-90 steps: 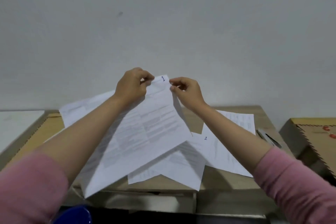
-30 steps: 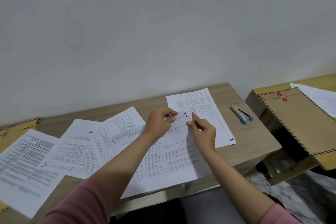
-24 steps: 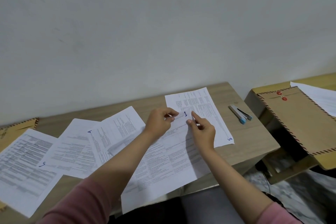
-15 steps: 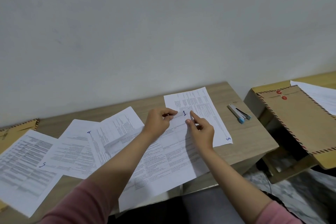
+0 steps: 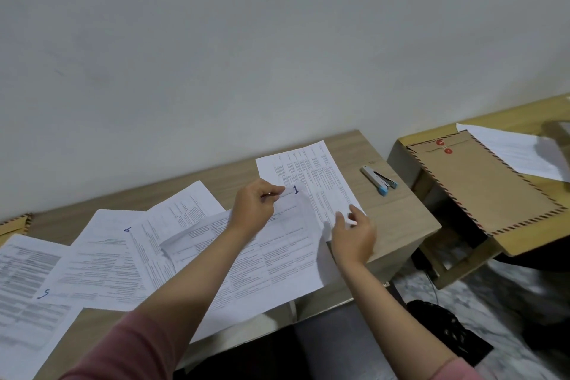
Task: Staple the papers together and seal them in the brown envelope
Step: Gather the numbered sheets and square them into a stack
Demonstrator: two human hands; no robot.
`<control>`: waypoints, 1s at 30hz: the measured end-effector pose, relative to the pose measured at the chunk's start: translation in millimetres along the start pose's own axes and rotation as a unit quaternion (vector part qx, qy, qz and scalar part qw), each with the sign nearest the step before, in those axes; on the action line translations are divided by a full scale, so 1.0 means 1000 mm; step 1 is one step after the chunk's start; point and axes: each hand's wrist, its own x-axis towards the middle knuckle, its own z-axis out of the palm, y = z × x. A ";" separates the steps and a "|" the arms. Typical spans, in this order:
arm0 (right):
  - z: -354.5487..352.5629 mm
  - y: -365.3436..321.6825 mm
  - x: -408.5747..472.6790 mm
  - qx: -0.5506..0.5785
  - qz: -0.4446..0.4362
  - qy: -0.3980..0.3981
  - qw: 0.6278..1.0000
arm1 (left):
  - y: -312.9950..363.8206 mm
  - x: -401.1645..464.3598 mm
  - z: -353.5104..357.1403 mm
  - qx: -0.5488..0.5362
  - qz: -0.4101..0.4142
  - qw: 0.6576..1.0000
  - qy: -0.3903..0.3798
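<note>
Right hand (image 5: 354, 236) off top corner of sheet marked 1 (image 5: 277, 244) — now lower and further right, at near corner of sheet behind it (image 5: 311, 176), fingers loosely spread over its edge. That corner's blue number, seen half second ago, now hidden under hand. Three seconds ago both hands held sheet marked 1 raised upright — now it lies low over table.

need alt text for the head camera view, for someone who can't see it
A person's left hand pinches the top corner of a white printed sheet marked 1 while the right hand reaches to the neighbouring white printed sheet on a light wooden table. More numbered sheets spread left; a grey and blue stapler lies right, near a brown string-tie envelope.
</note>
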 end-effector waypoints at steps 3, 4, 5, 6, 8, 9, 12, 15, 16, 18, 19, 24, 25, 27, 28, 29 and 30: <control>-0.017 0.023 0.009 -0.149 0.031 0.049 0.987 | -0.002 0.000 0.001 -0.003 0.007 1.000 -0.004; -0.019 0.028 0.010 -0.182 0.028 0.047 0.982 | -0.003 0.000 0.001 -0.003 0.009 1.000 -0.006; -0.020 0.030 0.011 -0.207 0.017 0.042 0.977 | -0.003 -0.001 0.001 -0.003 0.009 1.000 -0.008; -0.018 0.031 0.011 -0.220 0.007 0.038 0.975 | -0.003 -0.001 0.001 -0.003 0.008 1.000 -0.008; -0.015 0.028 0.014 -0.217 0.020 0.034 0.975 | -0.004 -0.002 0.002 -0.002 0.007 1.000 -0.007; -0.014 0.025 0.016 -0.206 0.039 0.034 0.977 | -0.004 -0.002 0.002 -0.001 0.007 1.000 -0.008; -0.012 0.017 0.020 -0.184 0.074 0.036 0.979 | -0.004 -0.005 0.001 0.000 0.002 1.000 -0.015; -0.009 0.014 0.022 -0.136 0.052 0.038 0.989 | -0.005 -0.007 0.001 0.001 -0.002 1.000 -0.018; -0.008 0.014 0.023 -0.098 0.038 0.033 0.994 | -0.005 -0.007 0.002 0.001 -0.001 1.000 -0.018; -0.010 0.011 0.022 -0.004 0.017 0.029 0.999 | -0.003 -0.007 0.003 0.001 0.002 1.000 -0.020; -0.012 0.007 0.022 0.042 0.011 0.031 0.999 | -0.003 -0.006 0.004 0.000 0.001 1.000 -0.021; -0.023 -0.004 0.031 0.160 -0.007 0.024 0.987 | 0.004 -0.001 0.011 -0.012 0.010 0.999 -0.029; -0.025 -0.005 0.036 0.172 -0.001 0.007 0.985 | 0.007 0.000 0.013 -0.012 0.013 0.999 -0.033; -0.029 -0.005 0.046 0.187 -0.002 -0.033 0.982 | 0.012 0.004 0.017 -0.011 0.018 0.999 -0.041; -0.031 -0.006 0.051 0.185 -0.011 -0.058 0.981 | 0.014 0.006 0.020 -0.013 0.020 0.999 -0.045; -0.033 -0.006 0.056 0.181 -0.024 -0.084 0.980 | 0.016 0.008 0.022 -0.015 0.021 0.999 -0.047; -0.035 -0.006 0.061 0.177 -0.039 -0.111 0.977 | 0.018 0.010 0.025 -0.015 0.022 0.998 -0.049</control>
